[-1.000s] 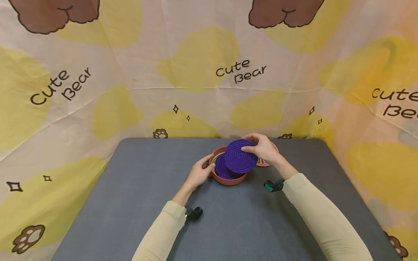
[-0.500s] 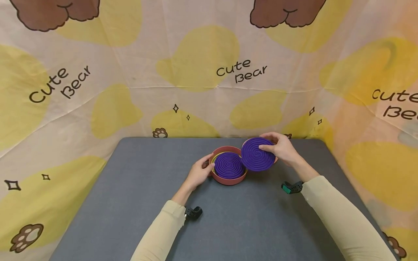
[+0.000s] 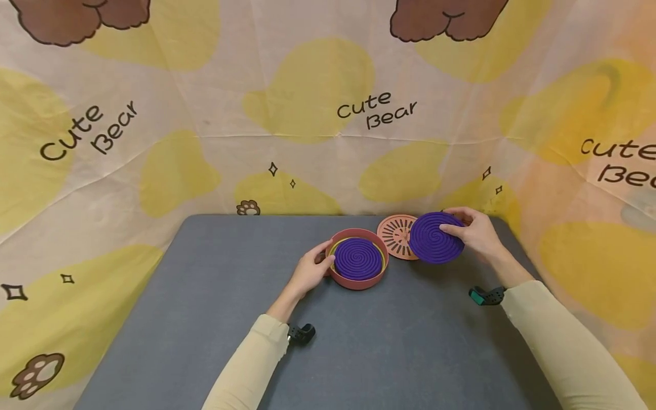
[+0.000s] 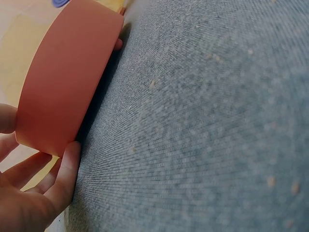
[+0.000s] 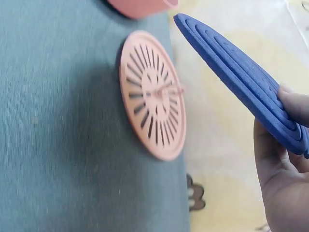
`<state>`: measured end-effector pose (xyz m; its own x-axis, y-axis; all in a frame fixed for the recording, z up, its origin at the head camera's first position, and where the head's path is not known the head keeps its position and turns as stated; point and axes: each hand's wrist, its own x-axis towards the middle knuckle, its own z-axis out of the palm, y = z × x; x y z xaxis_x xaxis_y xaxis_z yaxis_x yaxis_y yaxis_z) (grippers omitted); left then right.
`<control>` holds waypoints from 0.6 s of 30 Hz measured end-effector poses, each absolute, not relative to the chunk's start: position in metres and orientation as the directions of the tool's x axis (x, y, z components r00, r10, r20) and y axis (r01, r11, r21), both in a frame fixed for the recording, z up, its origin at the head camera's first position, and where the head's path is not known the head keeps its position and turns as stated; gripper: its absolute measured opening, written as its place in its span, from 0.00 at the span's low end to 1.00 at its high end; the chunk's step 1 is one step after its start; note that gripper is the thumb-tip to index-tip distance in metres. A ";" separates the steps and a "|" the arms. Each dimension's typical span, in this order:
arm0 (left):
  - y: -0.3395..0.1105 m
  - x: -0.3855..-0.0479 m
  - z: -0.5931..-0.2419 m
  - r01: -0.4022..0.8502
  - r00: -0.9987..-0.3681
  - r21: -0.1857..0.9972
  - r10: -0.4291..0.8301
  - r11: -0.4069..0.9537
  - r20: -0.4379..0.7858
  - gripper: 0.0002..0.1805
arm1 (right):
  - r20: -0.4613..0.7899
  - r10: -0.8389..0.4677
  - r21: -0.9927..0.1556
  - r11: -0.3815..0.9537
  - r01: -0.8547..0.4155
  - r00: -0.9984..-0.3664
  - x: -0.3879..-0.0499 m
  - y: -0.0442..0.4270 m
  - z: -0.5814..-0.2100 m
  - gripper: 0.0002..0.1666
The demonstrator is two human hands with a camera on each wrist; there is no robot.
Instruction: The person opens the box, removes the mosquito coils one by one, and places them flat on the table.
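My right hand (image 3: 479,232) pinches a purple mosquito coil (image 3: 437,238), a flat spiral disc, with the thumb on its near face. In the right wrist view the coil (image 5: 241,79) is tilted and raised off the table. My left hand (image 3: 308,269) holds the left side of a round reddish coil box (image 3: 359,284), thumb at the rim. Its fingers (image 4: 66,176) lie along the outer wall in the left wrist view. Inside the box lies another purple coil (image 3: 357,259), with a yellow edge (image 3: 383,259) showing around it.
A pink slotted lid (image 3: 397,234) lies on the table right of the box, partly behind the held coil. The grey table (image 3: 379,353) meets a printed cloth wall (image 3: 302,171) at the back and sides.
My right hand has carried the purple coil from above the box to the right, past the lid, which now shows more. My left hand has stayed at the box.
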<state>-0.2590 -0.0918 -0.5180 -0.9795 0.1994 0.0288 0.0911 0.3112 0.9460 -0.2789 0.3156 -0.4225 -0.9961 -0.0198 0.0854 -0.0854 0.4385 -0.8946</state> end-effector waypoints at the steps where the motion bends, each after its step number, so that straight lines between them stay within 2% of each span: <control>1: -0.092 -0.259 -0.518 0.091 -0.980 0.946 0.198 0.311 0.029 0.28 | 0.094 -0.007 -0.893 0.442 -0.087 -0.996 -0.278 0.319 -0.423 0.32; 10: -0.094 -0.259 -0.517 0.100 -0.979 0.941 0.199 0.322 0.036 0.27 | 0.092 0.152 -0.922 0.387 -0.026 -0.984 -0.275 0.346 -0.438 0.33; 18: -0.092 -0.258 -0.516 0.092 -0.980 0.941 0.197 0.327 0.027 0.27 | 0.062 0.264 -0.946 0.322 0.027 -0.962 -0.280 0.369 -0.455 0.23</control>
